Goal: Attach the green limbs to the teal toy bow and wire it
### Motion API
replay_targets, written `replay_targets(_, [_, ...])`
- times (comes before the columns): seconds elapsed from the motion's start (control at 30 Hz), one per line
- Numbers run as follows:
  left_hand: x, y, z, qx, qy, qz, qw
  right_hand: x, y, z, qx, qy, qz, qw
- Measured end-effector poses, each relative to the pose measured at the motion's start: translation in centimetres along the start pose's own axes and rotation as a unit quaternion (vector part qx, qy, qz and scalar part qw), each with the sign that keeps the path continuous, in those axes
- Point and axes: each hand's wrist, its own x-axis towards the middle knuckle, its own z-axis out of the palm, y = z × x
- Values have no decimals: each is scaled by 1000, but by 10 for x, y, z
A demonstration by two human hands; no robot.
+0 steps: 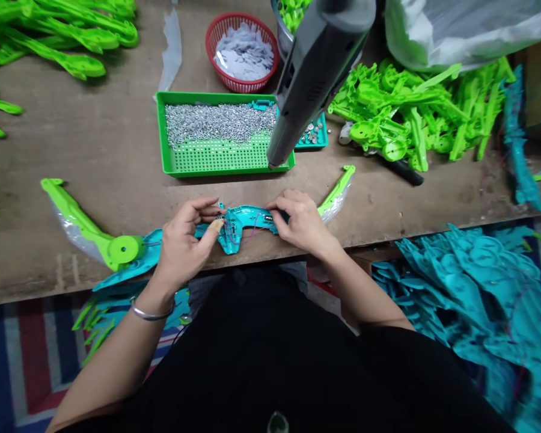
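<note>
A teal plastic shell half (249, 215) lies by the table's near edge, its hollow side up, with thin red and purple wires and small dark parts inside. My left hand (187, 237) has thumb and fingers closed on the shell's left portion, beside a small metallic piece partly hidden by the fingertips. My right hand (301, 221) pinches the shell's right end, close to a small black part (268, 218). Left of my left hand, a lime-green arm piece with a round disc (124, 249) rests on the teal plastic. Another lime-green curved piece (342, 186) extends beyond my right hand.
A green perforated tray (225, 162) of screws stands ahead, partly behind a grey powered tool (315, 78). A red basket (211, 57) holds pale pieces. Lime-green parts (415, 114) pile at right and far left (81, 36); teal shells (487, 300) heap below the table edge.
</note>
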Motion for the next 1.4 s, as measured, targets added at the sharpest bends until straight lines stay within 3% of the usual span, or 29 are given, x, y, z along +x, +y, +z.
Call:
replay_targets(0.1, [-3, 0, 0, 13, 16, 18, 1000, 1, 2, -3, -14, -35, -19, 999])
replay_targets(0.23, [-7, 4, 1, -25, -2, 27, 999, 0, 3, -6, 7, -31, -25, 999])
replay_targets(0.43, [-9, 6, 8, -31, 78, 8, 996, -8, 3, -8, 45, 32, -23, 998])
replay_targets(0.7, [-11, 1, 15, 8, 110, -4, 994, -25, -14, -9, 53, 103, -25, 993])
replay_targets(0.83, [-8, 0, 18, -12, 122, -12, 992, -37, -29, 2, 63, 129, -82, 986])
replay_targets(0.93, [-5, -2, 20, -14, 118, -21, 993, -41, -38, 15, 31, 94, -170, 980])
replay_targets(1.03, [-1, -3, 20, -9, 114, -32, 993, -37, -42, 29, -47, 109, -216, 969])
replay_targets(1.17, [1, 0, 17, -39, 114, -31, 992, -27, -35, 39, -114, 138, -206, 962])
replay_targets(1.4, [-16, 5, 9, -116, 35, -11, 993, -16, -28, 47, -91, 192, -186, 959])
